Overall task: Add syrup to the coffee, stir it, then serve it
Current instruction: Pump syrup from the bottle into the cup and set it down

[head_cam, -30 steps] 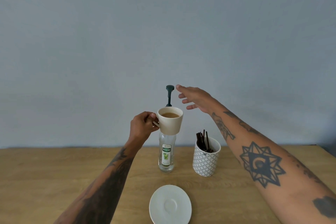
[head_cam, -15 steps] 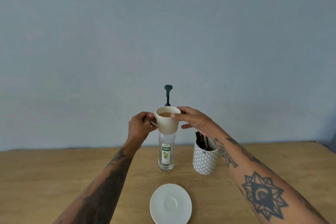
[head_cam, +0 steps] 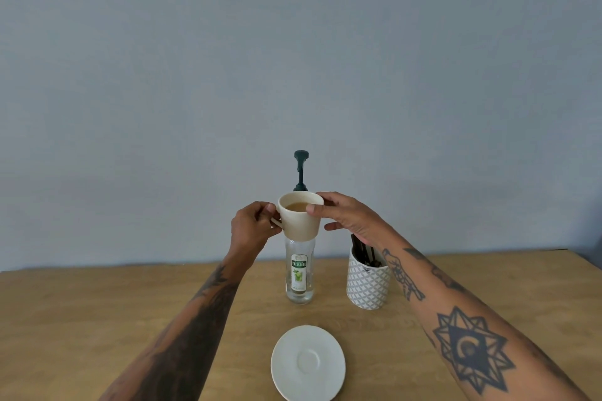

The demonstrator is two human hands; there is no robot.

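Observation:
A cream coffee cup (head_cam: 298,221) with light brown coffee hangs in the air in front of the syrup bottle (head_cam: 299,273). My left hand (head_cam: 252,226) pinches the cup's handle. My right hand (head_cam: 345,215) grips the cup's rim on the right side, thumb at the front. The clear bottle has a green label, and its dark pump head (head_cam: 301,156) rises behind and above the cup. The bottle's neck is hidden by the cup.
A white saucer (head_cam: 308,363) lies on the wooden table (head_cam: 97,309) near the front edge. A patterned white holder (head_cam: 368,283) with dark stir sticks stands right of the bottle, under my right wrist. A grey wall is behind.
My right hand came down from beside the pump head and took hold of the cup's rim. The cup stays held up in front of the bottle.

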